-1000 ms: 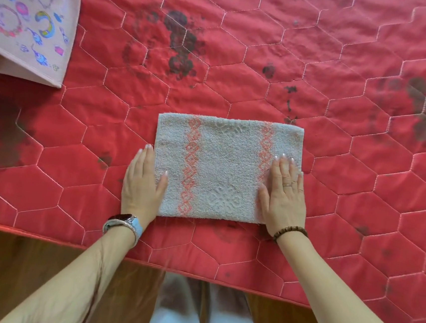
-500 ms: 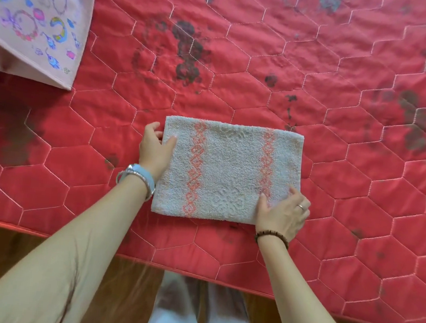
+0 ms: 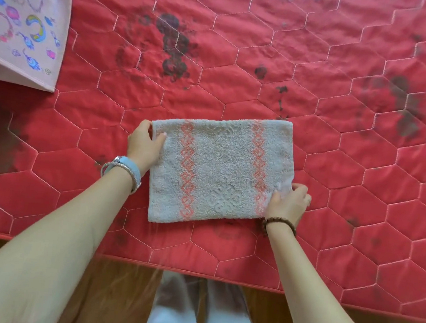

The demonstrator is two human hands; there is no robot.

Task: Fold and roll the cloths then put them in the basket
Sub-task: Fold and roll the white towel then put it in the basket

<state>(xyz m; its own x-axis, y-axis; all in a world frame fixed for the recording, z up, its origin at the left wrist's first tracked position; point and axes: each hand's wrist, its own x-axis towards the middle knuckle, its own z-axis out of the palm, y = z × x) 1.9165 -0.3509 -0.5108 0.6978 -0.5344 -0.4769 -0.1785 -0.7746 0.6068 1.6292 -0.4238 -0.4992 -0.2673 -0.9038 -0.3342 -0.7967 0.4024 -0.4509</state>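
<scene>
My left hand [image 3: 144, 143] pinches the far left corner of the grey towel [image 3: 221, 172], and my right hand [image 3: 289, 205] grips its near right edge. The towel lies flat on the red quilt [image 3: 347, 57]. For a neat fold, I should lift both sides together and match the edges squarely.

Bright, even, diffuse light; source direction cannot be told. No glare on the red quilted mat [image 3: 242, 60]. Shadows faint: a thin dark line under the near edge of the towel [image 3: 221, 172]. Mat centre sharp, stitching crisp. Wide-angle bowing along the mat's near edge. At the far left corner the pink printed fabric [image 3: 24, 26] is soft. The legs [image 3: 179, 314] beyond the near edge are smeared and out of focus.
</scene>
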